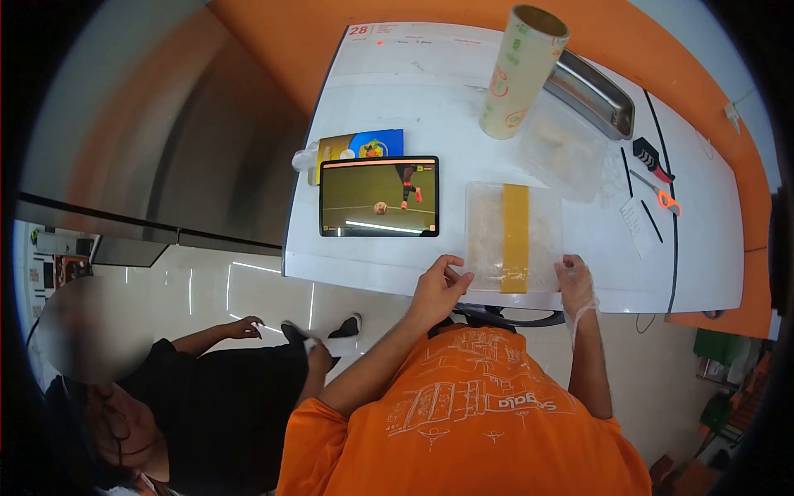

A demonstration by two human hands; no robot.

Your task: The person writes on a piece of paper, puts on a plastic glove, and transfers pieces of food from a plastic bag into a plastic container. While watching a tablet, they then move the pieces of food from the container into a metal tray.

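A clear plastic container (483,240) with a yellow band (515,236) across its middle lies flat on the table before me. My left hand (441,289) is bare and rests by its lower left corner, thumb and index finger curved with a gap between them. At the right edge of the container is my right hand (576,285), in a loose clear plastic glove (585,299). Its fingers are curled together by the container's edge; whether they grip it is hidden. Contents of the container look pale and are hard to make out.
A tablet (379,198) showing football leans on a blue and yellow box (364,145). Behind stand a tall film roll (523,74), a steel tray (591,95) and another clear container (562,153). Scissors (662,197) lie right. A person in black (223,405) is at left.
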